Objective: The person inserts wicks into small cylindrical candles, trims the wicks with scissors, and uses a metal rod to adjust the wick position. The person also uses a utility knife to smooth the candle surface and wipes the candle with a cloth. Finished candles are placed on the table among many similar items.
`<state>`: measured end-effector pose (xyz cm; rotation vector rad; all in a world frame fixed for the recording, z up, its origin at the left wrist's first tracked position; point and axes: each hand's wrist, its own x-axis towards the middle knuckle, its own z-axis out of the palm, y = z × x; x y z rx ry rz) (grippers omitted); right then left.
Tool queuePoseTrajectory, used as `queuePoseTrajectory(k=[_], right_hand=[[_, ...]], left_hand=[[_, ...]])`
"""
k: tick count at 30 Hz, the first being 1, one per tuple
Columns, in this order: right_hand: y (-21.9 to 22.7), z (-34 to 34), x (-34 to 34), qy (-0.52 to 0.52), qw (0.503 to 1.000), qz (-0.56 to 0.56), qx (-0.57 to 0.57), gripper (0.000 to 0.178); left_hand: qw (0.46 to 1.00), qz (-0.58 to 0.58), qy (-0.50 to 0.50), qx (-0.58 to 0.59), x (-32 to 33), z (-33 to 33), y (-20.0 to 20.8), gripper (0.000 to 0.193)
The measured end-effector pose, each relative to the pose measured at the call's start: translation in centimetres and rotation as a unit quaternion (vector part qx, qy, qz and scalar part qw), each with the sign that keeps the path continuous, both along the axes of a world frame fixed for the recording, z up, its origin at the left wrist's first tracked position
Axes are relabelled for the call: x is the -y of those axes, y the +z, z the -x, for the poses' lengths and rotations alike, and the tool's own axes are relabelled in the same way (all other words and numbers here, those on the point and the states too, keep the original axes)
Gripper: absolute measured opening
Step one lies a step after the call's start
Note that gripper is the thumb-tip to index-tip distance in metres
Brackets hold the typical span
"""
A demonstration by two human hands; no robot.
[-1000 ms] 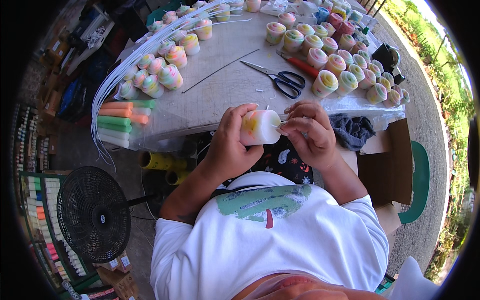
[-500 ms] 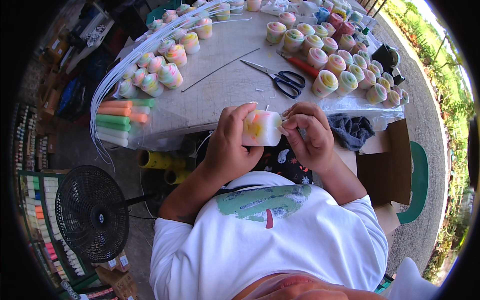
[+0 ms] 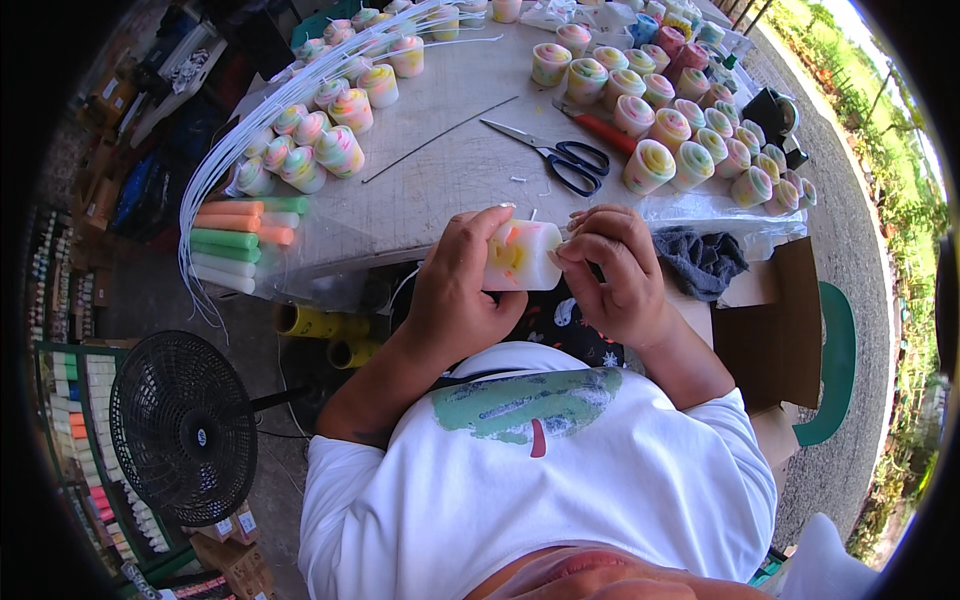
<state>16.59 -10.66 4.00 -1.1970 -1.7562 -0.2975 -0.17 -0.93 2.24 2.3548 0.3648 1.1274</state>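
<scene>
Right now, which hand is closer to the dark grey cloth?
Right. The right hand is just left of the dark grey cloth; the left hand is farther left, beyond the pale spotted candle it holds.

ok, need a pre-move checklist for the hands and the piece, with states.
1. Left hand gripping the spotted white piece: ok.
2. Right hand at the piece's right end: ok.
3. What the right fingertips pinch, if anything: cannot tell, too small.
4. Piece supported by the table: not ok, held up by its near edge.
5. Scissors clear of both hands: ok, lying on the table.
</scene>
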Motion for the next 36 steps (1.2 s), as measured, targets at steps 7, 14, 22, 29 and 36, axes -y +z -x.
queuePoseTrajectory(k=[7, 14, 22, 29, 36], right_hand=[[-0.6, -0.5, 0.3, 0.113, 0.94, 0.131, -0.294, 0.013], [-0.9, -2.0, -0.7, 0.206, 0.925, 0.162, -0.274, 0.01], [-1.2, -2.9, -1.2, 0.24, 0.928, 0.16, -0.236, 0.007], [0.2, -2.5, -1.0, 0.223, 0.94, 0.186, -0.179, 0.009], [-1.0, -4.9, -3.6, -0.046, 0.948, 0.204, -0.241, 0.012]], left_hand=[[0.989, 0.139, -0.055, -0.003, -0.4, 0.1, -0.9, 0.061], [0.954, 0.268, -0.135, -0.012, -0.2, 0.0, -1.1, 0.059], [0.931, 0.319, -0.177, -0.029, -0.2, 0.0, -1.4, 0.06], [0.933, 0.311, -0.171, -0.054, -0.5, 0.4, -1.6, 0.064], [0.939, 0.316, -0.13, -0.031, -1.4, 1.0, -1.8, 0.06]])
